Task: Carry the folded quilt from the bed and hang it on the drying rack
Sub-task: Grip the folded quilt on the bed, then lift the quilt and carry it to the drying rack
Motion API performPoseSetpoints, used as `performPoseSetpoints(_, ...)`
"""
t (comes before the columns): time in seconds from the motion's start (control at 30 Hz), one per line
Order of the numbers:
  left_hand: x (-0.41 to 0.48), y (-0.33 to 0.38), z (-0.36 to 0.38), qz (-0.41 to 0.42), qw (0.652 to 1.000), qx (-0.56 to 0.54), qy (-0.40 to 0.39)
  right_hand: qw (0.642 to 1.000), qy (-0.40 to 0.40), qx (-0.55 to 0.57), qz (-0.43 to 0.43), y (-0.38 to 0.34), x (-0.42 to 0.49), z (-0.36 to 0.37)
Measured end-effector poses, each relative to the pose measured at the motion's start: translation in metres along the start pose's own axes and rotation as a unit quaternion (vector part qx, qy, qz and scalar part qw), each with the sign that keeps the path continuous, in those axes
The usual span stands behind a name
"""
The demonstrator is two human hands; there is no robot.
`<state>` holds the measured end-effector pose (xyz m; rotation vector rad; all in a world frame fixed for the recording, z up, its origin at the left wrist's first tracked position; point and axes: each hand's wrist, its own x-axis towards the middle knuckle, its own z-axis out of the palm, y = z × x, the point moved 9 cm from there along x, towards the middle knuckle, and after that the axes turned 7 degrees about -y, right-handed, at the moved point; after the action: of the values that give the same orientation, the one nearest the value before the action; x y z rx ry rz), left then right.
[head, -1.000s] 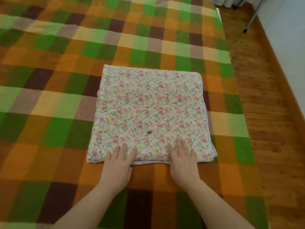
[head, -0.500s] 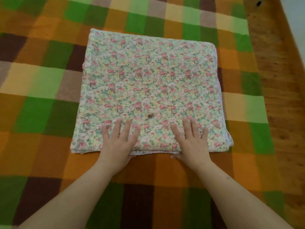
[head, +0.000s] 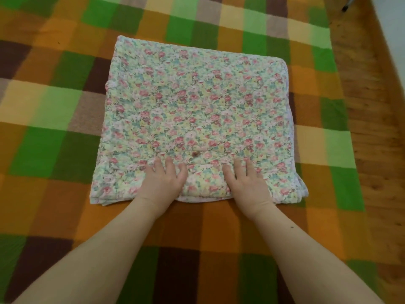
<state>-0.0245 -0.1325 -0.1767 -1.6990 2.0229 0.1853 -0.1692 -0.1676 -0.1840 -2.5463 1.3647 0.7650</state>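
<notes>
1. Quilt (head: 197, 106) first: a folded pad of stitched cloth, pale and printed all over with small pink, yellow and green flowers. It has one small brown spot (head: 195, 154) near the front edge.
2. I see the quilt lying flat on the bed's woolly checked blanket (head: 54, 110) of orange, green, brown and cream squares. It lies towards the bed's right edge, where a strip of orange-brown wooden floor (head: 372, 95) runs.
3. Its shape is close to square, a touch wider than deep, so the long axis runs left to right across my view. The far edge slants slightly down to the right.
4. The near side faces me, with stacked layer edges showing along it and at the near right corner.
5. My read on the left hand (head: 162, 183): it is planted on the near edge with fingers curled into the cloth, gripping it.
6. The right hand (head: 247, 183) grips the same edge, set apart from the left. Between them the cloth bunches into a low ridge and the edge lifts a little off the blanket.
</notes>
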Motion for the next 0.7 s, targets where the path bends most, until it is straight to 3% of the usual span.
performPoseSetpoints(0.33, -0.015, -0.043, -0.078, -0.053, 0.996, -0.069, 0.037, 0.997, 0.081, 0.004, -0.007, 0.025, -0.023, -0.091)
performPoseSetpoints(0.7, -0.111, -0.082, -0.296, -0.105, 0.972, -0.096, 0.187, 0.971, 0.236, -0.024, -0.005, 0.076, -0.127, -0.303)
